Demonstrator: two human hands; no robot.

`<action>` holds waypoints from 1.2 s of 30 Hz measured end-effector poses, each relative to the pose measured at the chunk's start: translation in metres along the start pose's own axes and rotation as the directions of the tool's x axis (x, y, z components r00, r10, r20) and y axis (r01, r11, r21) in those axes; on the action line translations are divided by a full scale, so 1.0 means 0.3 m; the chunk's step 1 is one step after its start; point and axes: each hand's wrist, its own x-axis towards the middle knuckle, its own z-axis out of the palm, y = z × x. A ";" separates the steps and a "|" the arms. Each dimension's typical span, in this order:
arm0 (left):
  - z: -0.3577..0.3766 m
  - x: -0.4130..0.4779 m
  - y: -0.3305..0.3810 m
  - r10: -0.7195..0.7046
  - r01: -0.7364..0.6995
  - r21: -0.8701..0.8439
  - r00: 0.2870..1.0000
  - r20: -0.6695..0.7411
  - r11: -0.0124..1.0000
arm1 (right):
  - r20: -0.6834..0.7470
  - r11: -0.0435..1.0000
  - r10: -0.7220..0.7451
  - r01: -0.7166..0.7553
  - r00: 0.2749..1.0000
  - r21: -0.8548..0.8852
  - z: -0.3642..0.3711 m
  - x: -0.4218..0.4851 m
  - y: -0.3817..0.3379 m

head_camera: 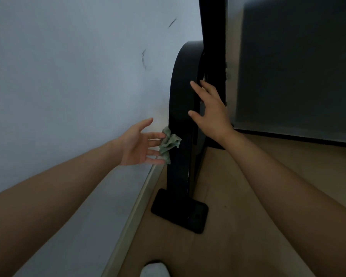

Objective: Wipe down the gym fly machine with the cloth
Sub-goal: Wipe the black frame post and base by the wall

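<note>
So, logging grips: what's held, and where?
Nothing is gripped: the left hand touches the cloth edge with straight fingertips; the right hand rests on the machine frame.

The left half of the view is filled by a plain pale wall point(68, 76) in a grey-blue tone. Two short dark scuff marks point(143, 58) are seen on it, one above the other. Along its foot a light baseboard point(136, 206) is fixed, which runs diagonally to the lower edge. The floor point(238, 226) is covered with a smooth tan surface. At the upper right a large dark grey panel point(298, 66) is seen above the floor; it is perhaps a padded board. The room is lit dimly and evenly.
</note>
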 end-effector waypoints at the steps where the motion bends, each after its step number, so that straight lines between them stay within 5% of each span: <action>1: -0.003 0.004 -0.016 -0.006 0.006 -0.013 1.000 -0.004 1.000 | -0.001 1.000 0.000 0.000 1.000 0.004 0.002 -0.001 0.001; 19: 0.011 0.048 -0.346 -0.181 0.181 -0.015 0.970 -0.161 0.983 | 0.018 0.999 -0.032 0.031 0.999 0.030 0.006 -0.004 0.011; 36: 0.106 0.040 0.186 0.236 -0.253 -0.115 0.961 -0.146 0.961 | 0.000 0.998 -0.031 0.031 1.000 0.048 0.012 -0.001 0.027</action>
